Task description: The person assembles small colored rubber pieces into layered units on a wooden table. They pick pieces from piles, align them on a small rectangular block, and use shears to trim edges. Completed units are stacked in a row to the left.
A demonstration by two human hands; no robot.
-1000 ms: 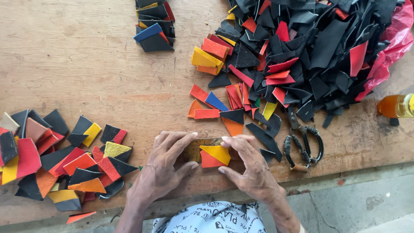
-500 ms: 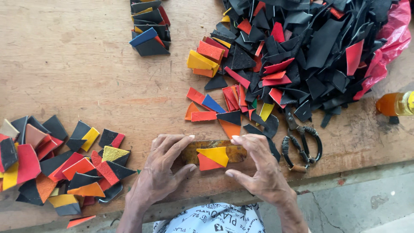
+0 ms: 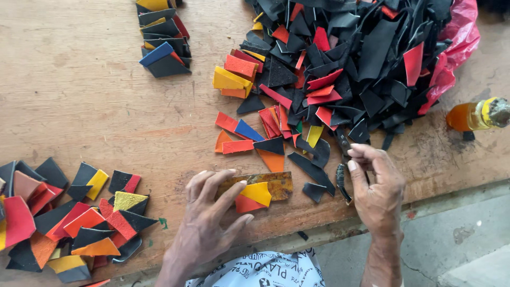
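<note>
We saw the left hand [image 3: 210, 218] lying flat and spread on the wooden tabletop [image 3: 90, 90], its fingertips pressing down on a small yellow and orange scrap [image 3: 254, 195] that sat on a rusty-looking rectangular template [image 3: 276, 183] near the front edge. The fingers were open rather than curled, holding the scrap in place by pressure and gripping nothing. The right hand [image 3: 378, 188] was just to the right of the template, its fingers bent around the dark handles of a pair of scissors [image 3: 342, 175] that lay among loose black offcuts; we could not tell for sure whether it had closed fully on them or merely touched them, since the hand hid most of the tool. Behind both hands a large heap of black, red and orange scraps [image 3: 361, 58] spilled out of a red plastic bag [image 3: 457, 48] at the far right. A sorted spread of two-coloured cut pieces [image 3: 69, 218] lay at the left, near the front edge, and a small stack of pieces [image 3: 159, 42] stood at the far side. An orange bottle with a yellow cap [image 3: 473, 114] lay on its side at the right edge, well apart from the hands.
</note>
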